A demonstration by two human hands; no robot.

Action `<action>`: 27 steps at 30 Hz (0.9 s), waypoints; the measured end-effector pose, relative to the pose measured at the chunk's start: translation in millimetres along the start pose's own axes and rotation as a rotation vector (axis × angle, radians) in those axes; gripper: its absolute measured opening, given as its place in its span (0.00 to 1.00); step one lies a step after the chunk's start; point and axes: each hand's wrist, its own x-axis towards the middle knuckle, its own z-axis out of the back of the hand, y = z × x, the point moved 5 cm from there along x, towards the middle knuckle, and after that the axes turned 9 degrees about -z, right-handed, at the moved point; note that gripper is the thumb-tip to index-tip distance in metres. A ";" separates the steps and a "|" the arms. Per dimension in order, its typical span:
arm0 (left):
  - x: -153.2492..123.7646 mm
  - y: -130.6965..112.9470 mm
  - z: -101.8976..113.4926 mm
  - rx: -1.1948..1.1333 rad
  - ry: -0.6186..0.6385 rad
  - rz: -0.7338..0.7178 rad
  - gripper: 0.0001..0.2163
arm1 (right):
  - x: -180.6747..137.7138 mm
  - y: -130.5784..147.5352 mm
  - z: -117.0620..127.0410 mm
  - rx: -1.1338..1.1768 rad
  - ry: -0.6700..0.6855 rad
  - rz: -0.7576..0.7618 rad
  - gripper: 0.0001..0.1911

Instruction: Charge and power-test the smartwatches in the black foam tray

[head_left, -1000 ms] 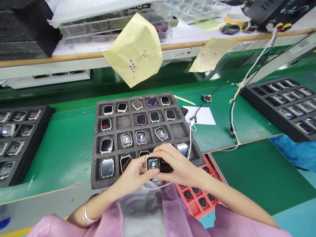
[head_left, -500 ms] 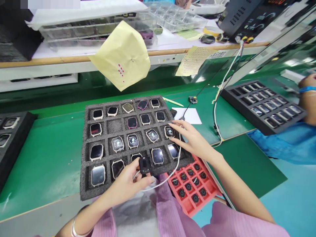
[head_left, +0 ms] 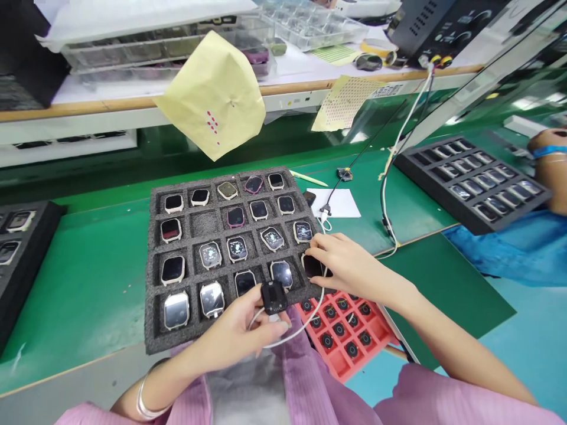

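Observation:
My left hand (head_left: 243,332) is closed around a small black square device (head_left: 274,297) with a white cable (head_left: 305,323), held over the front edge of a dark foam tray (head_left: 205,225). My right hand (head_left: 354,267) reaches into the tray's front right compartment. Its thumb and fingers grip a smartwatch (head_left: 312,266) there, whose screen is dark and partly covered. Other smartwatches sit face up in the tray, several with lit dials, such as the one just behind my right hand's watch (head_left: 303,231). One compartment in the second row has no watch.
A red tray (head_left: 349,367) of round black parts lies below the foam tray's right corner. More foam trays stand at left (head_left: 31,260) and right (head_left: 478,206), with a co-worker's arm (head_left: 556,183) beside the latter. Yellow sheets (head_left: 217,97) hang from the shelf.
My right hand has moved from the lit watch in the third row down to the front right watch. My left hand has shifted slightly right with the black device.

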 end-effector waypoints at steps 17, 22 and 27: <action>16.3 18.8 6.0 0.022 -0.060 0.005 0.13 | 1.7 64.5 1.6 0.434 -0.288 0.277 0.18; 17.6 22.8 9.9 0.015 -0.118 -0.020 0.15 | 2.2 66.0 4.3 0.397 -0.304 0.281 0.17; 15.3 19.7 11.2 -0.055 -0.136 -0.023 0.16 | 2.3 69.9 -0.9 0.516 -0.352 0.280 0.15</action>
